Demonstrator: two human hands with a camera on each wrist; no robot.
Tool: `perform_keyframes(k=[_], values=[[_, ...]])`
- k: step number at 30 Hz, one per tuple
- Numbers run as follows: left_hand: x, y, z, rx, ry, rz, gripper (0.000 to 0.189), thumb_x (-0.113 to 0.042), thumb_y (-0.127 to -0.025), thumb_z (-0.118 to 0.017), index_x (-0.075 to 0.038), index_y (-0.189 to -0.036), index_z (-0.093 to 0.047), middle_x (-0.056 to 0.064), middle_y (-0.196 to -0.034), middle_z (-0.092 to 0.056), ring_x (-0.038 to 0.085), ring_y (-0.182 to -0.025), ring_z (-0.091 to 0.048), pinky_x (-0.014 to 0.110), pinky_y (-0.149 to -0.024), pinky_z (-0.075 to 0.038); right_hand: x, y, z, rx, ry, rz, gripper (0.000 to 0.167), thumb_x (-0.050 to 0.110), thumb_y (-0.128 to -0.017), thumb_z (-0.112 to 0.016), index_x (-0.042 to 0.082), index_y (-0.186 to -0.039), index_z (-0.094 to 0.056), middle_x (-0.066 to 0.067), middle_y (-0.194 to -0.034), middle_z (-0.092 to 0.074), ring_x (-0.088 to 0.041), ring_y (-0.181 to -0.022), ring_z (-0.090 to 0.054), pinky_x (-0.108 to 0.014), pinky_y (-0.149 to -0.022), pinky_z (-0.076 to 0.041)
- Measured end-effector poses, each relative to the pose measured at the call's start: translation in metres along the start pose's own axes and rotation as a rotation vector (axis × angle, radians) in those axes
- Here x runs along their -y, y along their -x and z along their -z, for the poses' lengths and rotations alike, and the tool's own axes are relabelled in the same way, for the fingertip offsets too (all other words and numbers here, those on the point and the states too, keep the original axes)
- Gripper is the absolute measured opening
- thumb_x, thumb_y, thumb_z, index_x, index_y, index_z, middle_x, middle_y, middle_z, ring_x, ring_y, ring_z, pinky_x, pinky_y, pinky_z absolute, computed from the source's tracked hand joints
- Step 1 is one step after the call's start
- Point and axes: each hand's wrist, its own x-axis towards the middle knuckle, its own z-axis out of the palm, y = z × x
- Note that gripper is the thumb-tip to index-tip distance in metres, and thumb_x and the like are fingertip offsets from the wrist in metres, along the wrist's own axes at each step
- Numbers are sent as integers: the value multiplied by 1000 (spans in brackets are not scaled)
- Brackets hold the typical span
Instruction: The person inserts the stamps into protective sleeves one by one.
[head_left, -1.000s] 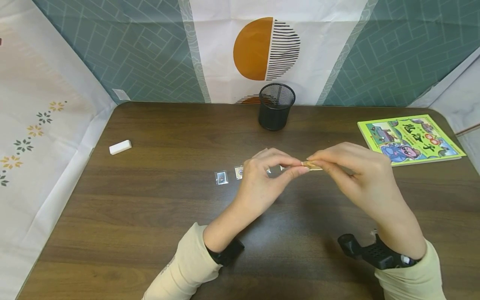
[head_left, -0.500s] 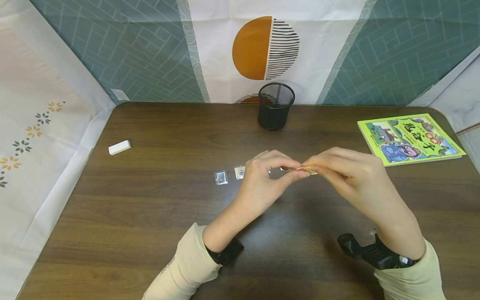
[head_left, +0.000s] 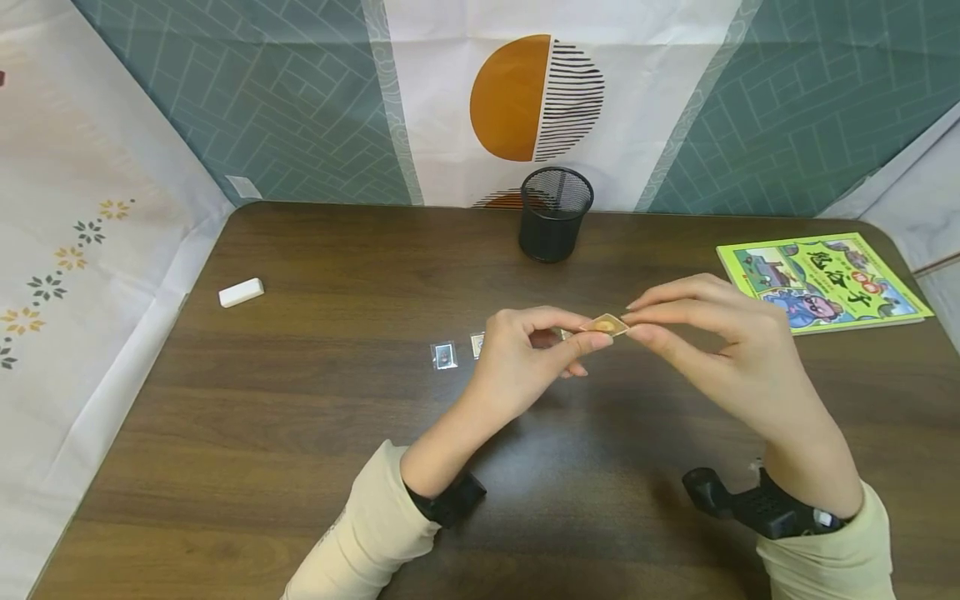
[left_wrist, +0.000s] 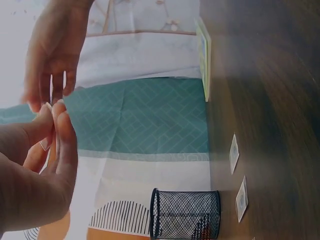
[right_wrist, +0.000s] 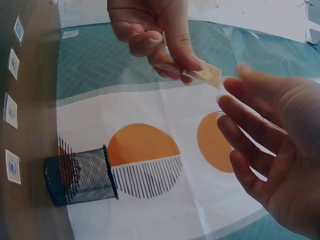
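Note:
A small tan stamp (head_left: 606, 325) is pinched between the thumb and fingers of my left hand (head_left: 525, 354), above the table. In the right wrist view, the stamp (right_wrist: 209, 75) juts beyond the left fingertips, with a clear sleeve (right_wrist: 162, 64) showing behind it. My right hand (head_left: 723, 354) is at the stamp's right corner, thumb and fingers spread. The right wrist view shows the right hand (right_wrist: 272, 125) with a small gap between its fingertips and the stamp; its thumb is blurred. Several similar stamps (right_wrist: 10, 111) lie in a row on the table, partly hidden by my left hand in the head view.
A black mesh pen cup (head_left: 553, 221) stands at the table's back edge. On the right lies a green picture book (head_left: 825, 279), and on the left a white eraser-like block (head_left: 241, 292). Patterned cloth (head_left: 300, 108) hangs behind the brown table (head_left: 300, 400).
Both hands pinched the piece close together before. The right fingers have now spread and drawn back slightly to the right, while the stamp in my left hand has turned more face up.

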Motion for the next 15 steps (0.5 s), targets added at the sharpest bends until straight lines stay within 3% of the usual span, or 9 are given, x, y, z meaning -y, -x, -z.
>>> perform_keyframes(k=[6, 15], values=[[0, 1, -1, 42, 47, -58, 13, -4, -78, -73, 2, -89, -72, 13, -83, -71, 10, -59, -66, 32, -61, -56, 0, -1, -2, 56, 18, -5, 33, 36, -85, -65, 4, -84, -73, -4, -95, -67, -11, -95, -57, -16, -80, -43], [-2, 1, -1, 53, -29, -79, 13, -6, -78, -75, -2, -90, -73, 7, -81, -71, 6, -65, -66, 27, -63, -55, 0, 3, -3, 72, -46, -35, 26, 26, -89, -64, 3, -82, -73, -6, -101, -66, -13, -101, -55, -13, -78, -42]])
